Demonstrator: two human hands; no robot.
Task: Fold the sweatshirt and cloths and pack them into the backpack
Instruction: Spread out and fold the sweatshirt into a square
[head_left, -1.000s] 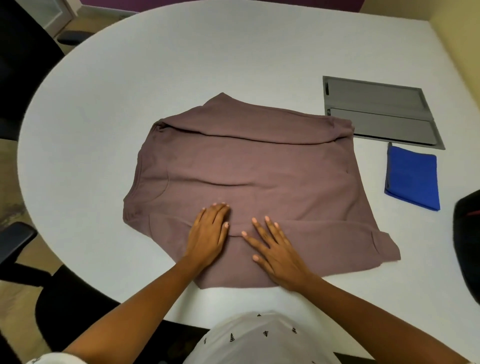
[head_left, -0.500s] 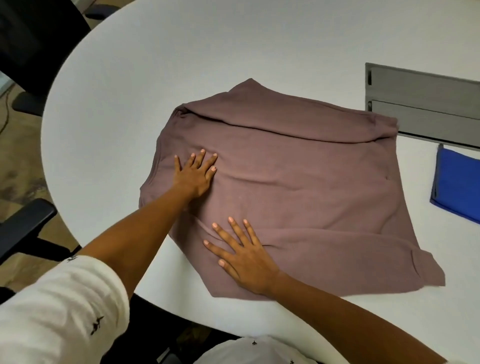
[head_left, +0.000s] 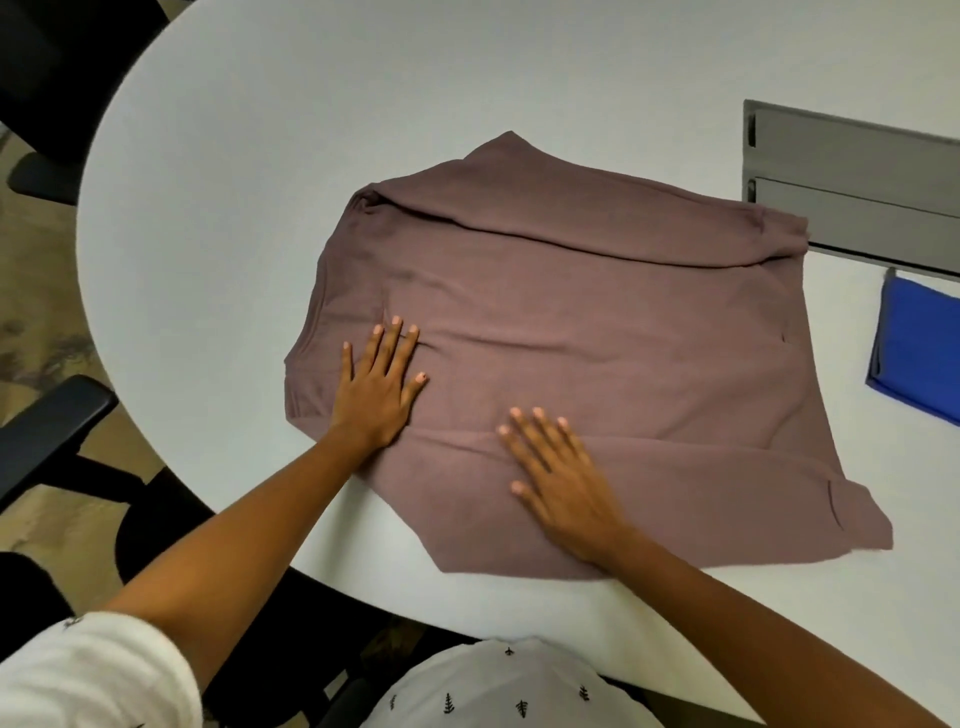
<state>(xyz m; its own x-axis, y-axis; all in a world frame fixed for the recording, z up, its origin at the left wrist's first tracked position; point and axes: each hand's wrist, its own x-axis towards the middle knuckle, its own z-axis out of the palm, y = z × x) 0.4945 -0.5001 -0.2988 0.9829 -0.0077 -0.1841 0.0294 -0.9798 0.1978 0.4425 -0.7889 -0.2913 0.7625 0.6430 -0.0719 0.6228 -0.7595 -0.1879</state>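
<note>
A mauve sweatshirt (head_left: 597, 322) lies partly folded on the white table (head_left: 363, 93), its far edge turned over in a long fold. My left hand (head_left: 379, 379) presses flat on the sweatshirt's left part, fingers straight and spread. My right hand (head_left: 561, 478) lies flat on the near edge of the sweatshirt, fingers straight. A folded blue cloth (head_left: 919, 348) rests to the right of the sweatshirt, cut off by the frame edge. The backpack is out of view.
A grey hatch panel (head_left: 852, 171) is set into the table at the far right; the sweatshirt's corner touches it. Black office chairs stand at the left (head_left: 47, 431) and the far left corner (head_left: 57, 78). The table's rounded edge curves along the left.
My left hand slid from the middle of the sweatshirt out to its left part, and my right hand shifted slightly along the near edge. The view turned left, so the backpack dropped out of sight.
</note>
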